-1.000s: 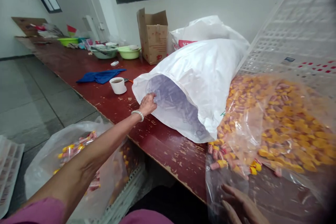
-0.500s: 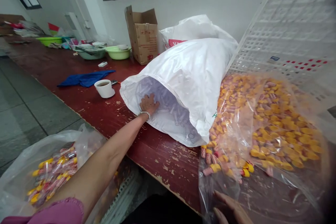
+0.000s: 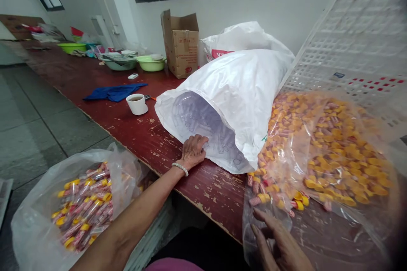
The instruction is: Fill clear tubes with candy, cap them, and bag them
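Observation:
The white sack [image 3: 235, 76] lies on its side with its mouth facing me, and clear plastic tubes [image 3: 203, 125] show inside. My left hand [image 3: 193, 152], a beaded bracelet at its wrist, is at the lower lip of that mouth. Its fingers are curled closed, and what they hold, if anything, I cannot make out. At the lower right, my right hand [image 3: 280, 241] has its thumb and fingers apart and is nearest the clear plastic bag [image 3: 254, 228]. Pink-filled tubes with yellow caps [image 3: 295, 201] lie just beyond it.
Many yellow caps [image 3: 346, 165] lie under clear plastic by a tilted white basket [image 3: 359, 38]. Below the table edge at left, a plastic bag [image 3: 32, 224] holds filled tubes. A cup of dark liquid [image 3: 137, 106], blue cloth [image 3: 111, 92], carton [image 3: 184, 53] and basins [image 3: 151, 64] stand farther back.
My left hand has drawn back from inside the sack to its lower lip, its spread fingers now curled. My right hand has risen slightly, fingers apart. The view has shifted a little left.

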`<state>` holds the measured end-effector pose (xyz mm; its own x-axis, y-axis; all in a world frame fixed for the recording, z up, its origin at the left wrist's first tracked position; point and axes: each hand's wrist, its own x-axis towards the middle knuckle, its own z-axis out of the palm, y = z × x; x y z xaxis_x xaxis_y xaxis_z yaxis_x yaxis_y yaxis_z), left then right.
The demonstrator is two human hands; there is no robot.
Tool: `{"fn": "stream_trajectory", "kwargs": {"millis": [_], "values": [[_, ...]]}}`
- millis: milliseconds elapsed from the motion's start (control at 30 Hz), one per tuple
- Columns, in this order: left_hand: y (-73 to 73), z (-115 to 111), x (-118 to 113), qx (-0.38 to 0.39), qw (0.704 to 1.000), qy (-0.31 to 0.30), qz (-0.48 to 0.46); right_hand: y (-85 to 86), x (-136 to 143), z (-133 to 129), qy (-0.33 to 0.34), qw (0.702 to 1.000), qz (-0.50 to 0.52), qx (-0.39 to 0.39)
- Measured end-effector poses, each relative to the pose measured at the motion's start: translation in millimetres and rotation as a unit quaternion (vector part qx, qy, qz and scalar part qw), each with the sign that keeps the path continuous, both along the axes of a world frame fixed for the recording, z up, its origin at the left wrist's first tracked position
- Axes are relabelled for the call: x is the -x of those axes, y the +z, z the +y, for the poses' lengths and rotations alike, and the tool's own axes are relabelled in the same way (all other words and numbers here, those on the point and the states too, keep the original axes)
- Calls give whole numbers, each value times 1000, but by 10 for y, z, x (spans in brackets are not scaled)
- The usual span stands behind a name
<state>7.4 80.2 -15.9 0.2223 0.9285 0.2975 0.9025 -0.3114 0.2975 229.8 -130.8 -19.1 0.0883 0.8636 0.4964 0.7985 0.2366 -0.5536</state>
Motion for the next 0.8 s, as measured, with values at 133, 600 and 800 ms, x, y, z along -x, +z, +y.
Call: {"fn": "stream_trajectory", "kwargs": {"millis": [133,600,800], "values": [[-53,-138,122,-26,998,-50,9,87,192,141,67,995,-47,-50],[-172,-496,465,-73,994,-18,-75,73,987,1312,158,982,-98,32],[-263,-544,610,-35,994,14,-99,-82,1233,1502,134,971,-176,92]]}}
